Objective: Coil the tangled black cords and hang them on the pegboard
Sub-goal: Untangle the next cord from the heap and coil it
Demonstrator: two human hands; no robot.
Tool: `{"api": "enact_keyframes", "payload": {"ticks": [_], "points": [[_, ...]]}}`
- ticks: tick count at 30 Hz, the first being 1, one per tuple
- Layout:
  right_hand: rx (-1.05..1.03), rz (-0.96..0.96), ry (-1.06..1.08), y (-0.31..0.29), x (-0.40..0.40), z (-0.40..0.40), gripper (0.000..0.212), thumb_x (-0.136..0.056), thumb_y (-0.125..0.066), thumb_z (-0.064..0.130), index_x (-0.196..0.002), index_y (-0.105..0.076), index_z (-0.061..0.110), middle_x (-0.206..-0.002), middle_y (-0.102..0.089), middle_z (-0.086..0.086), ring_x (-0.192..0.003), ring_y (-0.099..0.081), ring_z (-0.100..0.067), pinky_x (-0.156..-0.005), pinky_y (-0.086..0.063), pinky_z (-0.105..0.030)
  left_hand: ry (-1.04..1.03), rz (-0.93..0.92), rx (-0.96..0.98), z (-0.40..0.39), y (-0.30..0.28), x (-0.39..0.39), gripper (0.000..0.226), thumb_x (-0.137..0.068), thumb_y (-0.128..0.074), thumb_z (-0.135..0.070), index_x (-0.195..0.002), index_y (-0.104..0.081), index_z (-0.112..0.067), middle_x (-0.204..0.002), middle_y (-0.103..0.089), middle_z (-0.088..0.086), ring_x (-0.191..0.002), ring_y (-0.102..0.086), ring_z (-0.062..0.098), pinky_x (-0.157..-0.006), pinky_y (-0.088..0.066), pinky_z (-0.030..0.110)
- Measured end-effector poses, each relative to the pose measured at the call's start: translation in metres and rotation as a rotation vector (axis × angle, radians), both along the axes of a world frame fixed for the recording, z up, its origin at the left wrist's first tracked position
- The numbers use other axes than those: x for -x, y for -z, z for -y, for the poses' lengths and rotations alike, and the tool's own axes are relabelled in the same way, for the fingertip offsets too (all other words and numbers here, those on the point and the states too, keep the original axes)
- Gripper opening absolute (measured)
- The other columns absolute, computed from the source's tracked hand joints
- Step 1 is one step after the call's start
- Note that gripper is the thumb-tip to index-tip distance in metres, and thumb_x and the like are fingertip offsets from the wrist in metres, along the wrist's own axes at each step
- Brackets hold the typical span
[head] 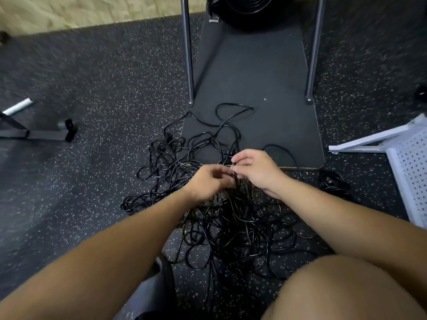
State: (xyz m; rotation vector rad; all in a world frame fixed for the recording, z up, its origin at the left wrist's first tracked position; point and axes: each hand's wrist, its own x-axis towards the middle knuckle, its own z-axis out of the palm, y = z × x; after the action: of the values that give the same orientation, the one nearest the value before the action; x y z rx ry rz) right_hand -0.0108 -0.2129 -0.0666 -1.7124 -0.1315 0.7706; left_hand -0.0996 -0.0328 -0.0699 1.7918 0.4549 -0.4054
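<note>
Our right hand (254,169) pinches a strand of the tangled black cords (231,218); our left hand (208,183), blurred, curls its fingers at the same strand. We judge the work barely begun: most cord sprawls loose on the speckled floor (92,88), though one small bundle (333,181) lies coiled near the white pegboard (413,172), which lies tilted at the right with nothing seen hanging on it. A dark mat (254,77) lies ahead.

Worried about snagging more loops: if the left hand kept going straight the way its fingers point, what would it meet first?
Probably the right hand: the left hand points right at it, with only the pinched strand of the black cords between them. Depth is unclear.
</note>
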Motion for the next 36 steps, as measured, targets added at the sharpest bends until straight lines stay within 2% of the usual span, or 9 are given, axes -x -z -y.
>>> {"api": "enact_keyframes", "payload": {"ticks": [3,8,13,16,19,23,28,33,36], "points": [[-0.061,0.075,0.038,-0.062,-0.003,0.004,0.02,-0.094,-0.083,-0.001,-0.11,-0.078,0.009,-0.099,-0.079,-0.019,-0.076,-0.07,-0.023,-0.086,-0.067,-0.043,0.174,0.028,0.028,0.007,-0.045,0.002,0.023,-0.095,-0.082,-0.01,-0.111,-0.074,0.005,-0.105,-0.077,0.008,-0.09,-0.063,0.021,-0.084,-0.05,0.034],[-0.192,0.143,0.094,-0.165,0.001,0.015,0.029,-0.092,-0.083,-0.004,-0.117,-0.081,0.01,-0.117,-0.076,-0.023,-0.087,-0.075,-0.019,-0.08,-0.064,-0.027,0.29,0.202,-0.161,0.021,-0.12,0.007,0.007,-0.102,-0.076,-0.006,-0.108,-0.081,-0.006,-0.104,-0.081,0.008,-0.087,-0.069,0.007,-0.089,-0.057,0.024],[-0.238,0.226,0.144,-0.23,0.012,0.032,0.035,-0.091,-0.076,-0.011,-0.121,-0.078,0.007,-0.107,-0.082,-0.018,-0.101,-0.081,-0.032,-0.091,-0.066,-0.035,0.286,0.267,-0.163,0.019,-0.179,0.017,0.013,-0.109,-0.057,0.007,-0.107,-0.068,0.0,-0.103,-0.078,0.026,-0.093,-0.073,0.032,-0.094,-0.06,0.044],[-0.152,0.313,0.139,-0.254,0.02,0.043,0.032,-0.092,-0.078,-0.005,-0.121,-0.077,0.008,-0.098,-0.083,-0.015,-0.094,-0.081,-0.033,-0.091,-0.067,-0.039,0.28,0.32,-0.192,0.013,-0.206,0.024,0.013,-0.108,-0.058,0.009,-0.113,-0.062,-0.003,-0.099,-0.08,0.024,-0.098,-0.078,0.04,-0.1,-0.063,0.053],[0.11,0.538,0.144,-0.272,0.03,0.053,0.015,-0.094,-0.084,0.019,-0.107,-0.079,0.014,-0.082,-0.079,-0.007,-0.069,-0.071,-0.018,-0.071,-0.06,-0.036,0.224,0.419,-0.237,0.01,-0.233,0.031,0.012,-0.108,-0.064,0.002,-0.113,-0.056,-0.005,-0.096,-0.083,0.014,-0.103,-0.08,0.039,-0.098,-0.06,0.064],[0.427,0.85,0.046,-0.29,0.047,0.066,0.033,-0.103,-0.072,0.044,-0.078,-0.072,0.023,-0.057,-0.057,0.011,-0.055,-0.05,-0.006,-0.06,-0.039,-0.03,0.033,0.576,-0.161,0.009,-0.272,0.031,0.006,-0.107,-0.066,0.001,-0.111,-0.061,0.003,-0.101,-0.082,0.02,-0.095,-0.082,0.029,-0.096,-0.065,0.052],[0.144,0.759,0.085,-0.31,0.068,0.066,0.041,-0.109,-0.06,0.044,-0.078,-0.068,0.018,-0.05,-0.045,0.01,-0.047,-0.037,-0.013,-0.05,-0.033,-0.027,-0.021,0.591,0.038,0.02,-0.288,0.03,0.017,-0.108,-0.065,-0.003,-0.123,-0.07,0.004,-0.113,-0.081,0.02,-0.096,-0.079,0.02,-0.089,-0.06,0.033],[-0.087,0.711,0.155,-0.304,0.064,0.065,0.04,-0.109,-0.058,0.043,-0.082,-0.064,0.015,-0.055,-0.041,0.001,-0.051,-0.036,-0.02,-0.057,-0.032,-0.034,0.24,0.483,0.051,0.047,-0.262,0.033,0.021,-0.112,-0.06,-0.011,-0.13,-0.071,-0.011,-0.13,-0.079,0.004,-0.13,-0.07,0.025,-0.106,-0.052,0.037],[-0.17,0.649,0.215,-0.3,0.055,0.064,0.039,-0.109,-0.06,0.039,-0.079,-0.062,0.015,-0.054,-0.039,-0.003,-0.049,-0.034,-0.021,-0.056,-0.03,-0.033,0.29,0.392,0.09,0.048,-0.248,0.03,0.022,-0.114,-0.054,-0.01,-0.129,-0.069,-0.007,-0.132,-0.078,0.007,-0.128,-0.068,0.025,-0.114,-0.046,0.046]]}}
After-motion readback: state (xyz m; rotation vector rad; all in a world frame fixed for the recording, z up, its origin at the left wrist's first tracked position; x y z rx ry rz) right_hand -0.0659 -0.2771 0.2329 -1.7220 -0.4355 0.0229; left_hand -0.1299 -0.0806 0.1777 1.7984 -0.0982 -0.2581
